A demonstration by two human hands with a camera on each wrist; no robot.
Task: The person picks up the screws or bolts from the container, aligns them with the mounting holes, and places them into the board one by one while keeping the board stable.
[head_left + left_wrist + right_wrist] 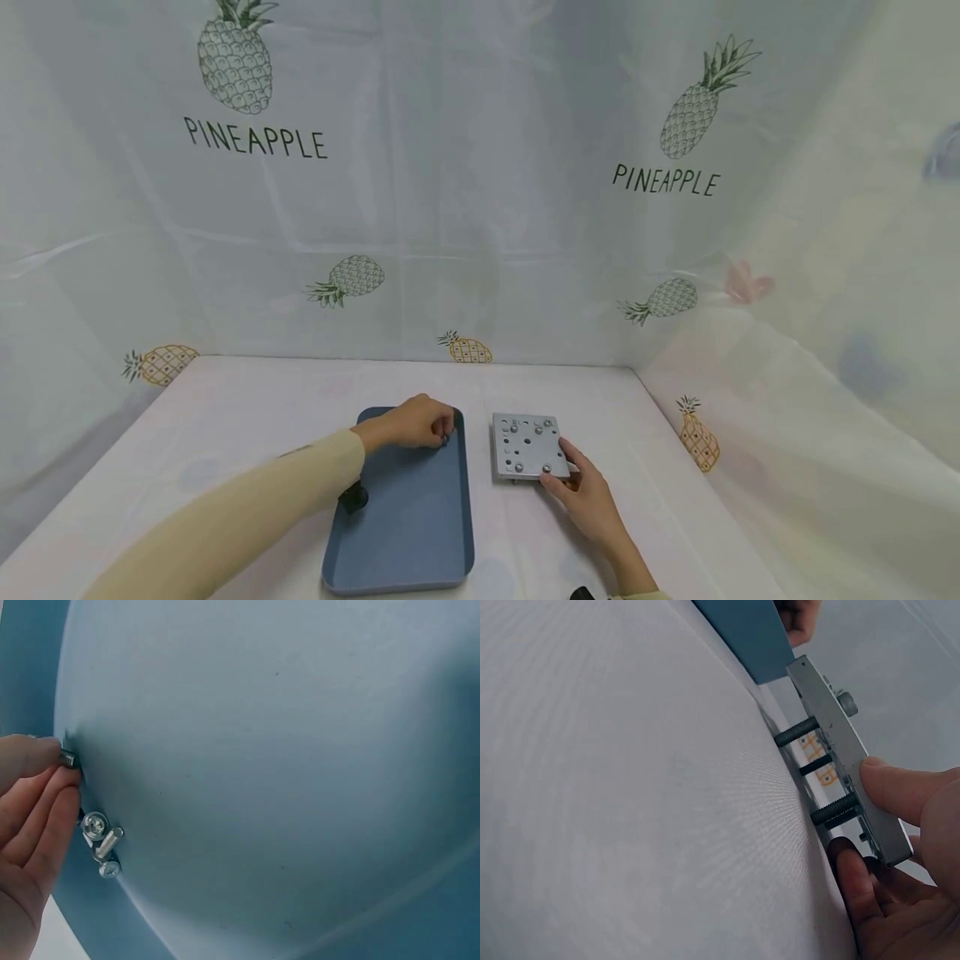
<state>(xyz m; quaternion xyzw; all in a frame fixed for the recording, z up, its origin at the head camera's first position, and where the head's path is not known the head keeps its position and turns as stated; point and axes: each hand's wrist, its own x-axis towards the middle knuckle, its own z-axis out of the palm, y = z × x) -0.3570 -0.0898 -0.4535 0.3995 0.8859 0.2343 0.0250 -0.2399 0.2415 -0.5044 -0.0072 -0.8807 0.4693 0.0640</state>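
Pinching left hand (422, 422) — metal screw (69, 759), perhaps

The blue tray (408, 533) looks to me like moulded plastic, its floor smooth and mostly matt. Toward the tray's one o'clock, the loose screws (110, 844) are bright, shiny metal, and the pinched screw (68, 758) is metallic too. Off the tray's two o'clock, the plate (531, 454) is silvery metal with a flat, satin face; the threaded shafts (797, 731) under it look like dark, ridged metal. Between eight and nine o'clock, the sleeve (247, 525) is matt cloth. At twelve o'clock hangs a creased curtain (465, 150), thin and smooth, with a faint plastic-like gloss.
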